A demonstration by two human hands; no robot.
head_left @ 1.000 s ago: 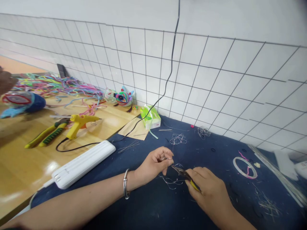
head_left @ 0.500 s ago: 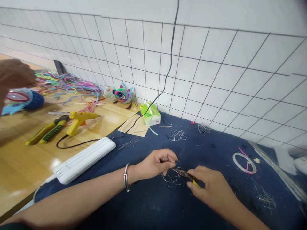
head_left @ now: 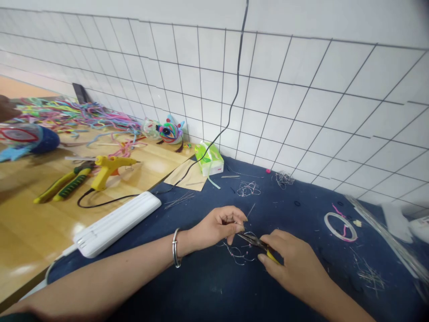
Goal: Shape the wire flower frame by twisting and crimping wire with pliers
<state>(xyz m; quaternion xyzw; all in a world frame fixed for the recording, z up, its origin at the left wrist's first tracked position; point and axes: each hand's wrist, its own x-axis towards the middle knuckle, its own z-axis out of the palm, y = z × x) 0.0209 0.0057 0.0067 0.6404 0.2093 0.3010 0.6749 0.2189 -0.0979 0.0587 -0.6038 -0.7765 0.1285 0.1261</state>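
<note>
My left hand (head_left: 223,226) is closed in a pinch on thin wire (head_left: 250,211), one end of which sticks up past the fingertips. Bent wire with small pinkish bits (head_left: 237,255) hangs or lies just below that hand; I cannot tell which. In my right hand (head_left: 288,250) is a pair of pliers (head_left: 256,241) with yellow handles, mostly covered by the fingers. The dark jaws point left and reach the wire at the left fingertips. Whether the jaws are fully closed is too small to tell.
Wire coils (head_left: 248,188), a white ring (head_left: 340,227) and wire scraps (head_left: 370,275) lie on the dark blue cloth. A power strip (head_left: 117,226), a yellow glue gun (head_left: 109,170), other pliers (head_left: 69,181) and a tissue pack (head_left: 211,161) stand left. Another person's hand (head_left: 7,108) shows far left.
The other person's hand has drawn back toward the left edge. My hands stay nearly in place; the wire end above my left fingertips now shows more clearly.
</note>
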